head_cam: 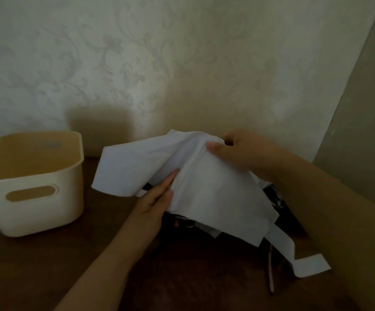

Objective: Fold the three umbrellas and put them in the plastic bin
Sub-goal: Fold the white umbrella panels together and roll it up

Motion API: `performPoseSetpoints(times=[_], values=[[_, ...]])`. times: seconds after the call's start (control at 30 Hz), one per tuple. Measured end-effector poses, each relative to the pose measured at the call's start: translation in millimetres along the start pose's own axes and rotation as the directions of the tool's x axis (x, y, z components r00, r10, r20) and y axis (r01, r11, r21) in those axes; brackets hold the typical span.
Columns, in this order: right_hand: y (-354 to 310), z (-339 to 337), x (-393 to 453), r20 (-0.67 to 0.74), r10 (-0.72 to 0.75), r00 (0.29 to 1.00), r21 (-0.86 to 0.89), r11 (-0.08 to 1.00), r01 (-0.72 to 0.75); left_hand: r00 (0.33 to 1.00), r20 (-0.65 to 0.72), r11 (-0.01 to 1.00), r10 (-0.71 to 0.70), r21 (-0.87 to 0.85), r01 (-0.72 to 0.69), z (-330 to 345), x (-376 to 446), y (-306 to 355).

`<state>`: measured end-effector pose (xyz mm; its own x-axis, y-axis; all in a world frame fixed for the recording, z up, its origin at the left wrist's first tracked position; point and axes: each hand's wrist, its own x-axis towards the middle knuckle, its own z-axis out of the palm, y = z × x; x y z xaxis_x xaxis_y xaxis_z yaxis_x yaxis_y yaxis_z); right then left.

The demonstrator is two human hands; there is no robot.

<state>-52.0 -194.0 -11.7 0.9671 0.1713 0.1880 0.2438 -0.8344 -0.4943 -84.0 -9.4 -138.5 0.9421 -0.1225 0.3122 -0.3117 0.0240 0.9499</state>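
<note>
Holding white soft-fabric umbrella (204, 182), right of cream plastic bin (31, 182) | right hand (238, 151) pinches top fold | left hand (157, 198) flat fingers press the side | light, limp, slippery; better grip the ribs

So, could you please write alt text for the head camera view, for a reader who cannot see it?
Two hands fold a white umbrella over a dark wooden table: the right hand pinches its top, the left hand presses flat against the fabric. An empty cream plastic bin stands to the left.

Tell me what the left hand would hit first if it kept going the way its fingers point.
The left hand points up and right, already against the white umbrella cloth; it would press straight into that.
</note>
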Motion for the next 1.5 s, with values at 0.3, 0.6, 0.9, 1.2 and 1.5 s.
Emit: performPoseSetpoints(times=[0.3,0.6,0.9,1.2,1.5], values=[[5.1,18.3,8.3,-0.228,-0.056,0.972,0.043,0.997,0.068,1.000,0.026,0.999,0.017,0.031,-0.017,0.5,-0.6,-0.5],[3.5,16.3,10.4,-0.292,-0.161,0.943,0.287,0.926,0.247,0.999,0.030,1.000,0.022,-0.012,-0.022,2.2,-0.7,3.1],[10.6,11.1,13.7,-0.177,-0.226,0.958,0.114,0.962,0.248,0.995,0.095,0.999,-0.023,-0.044,0.027,-0.2,1.0,-0.3],[15.4,17.8,19.8,-0.215,0.117,0.970,0.366,0.930,-0.031,0.999,-0.034,0.999,0.041,-0.030,-0.042,1.1,2.3,-2.6],[9.8,29.8,23.2,-0.218,0.273,0.937,0.551,0.827,-0.113,0.998,-0.065,0.995,-0.012,-0.100,0.006,4.4,2.1,2.3]])
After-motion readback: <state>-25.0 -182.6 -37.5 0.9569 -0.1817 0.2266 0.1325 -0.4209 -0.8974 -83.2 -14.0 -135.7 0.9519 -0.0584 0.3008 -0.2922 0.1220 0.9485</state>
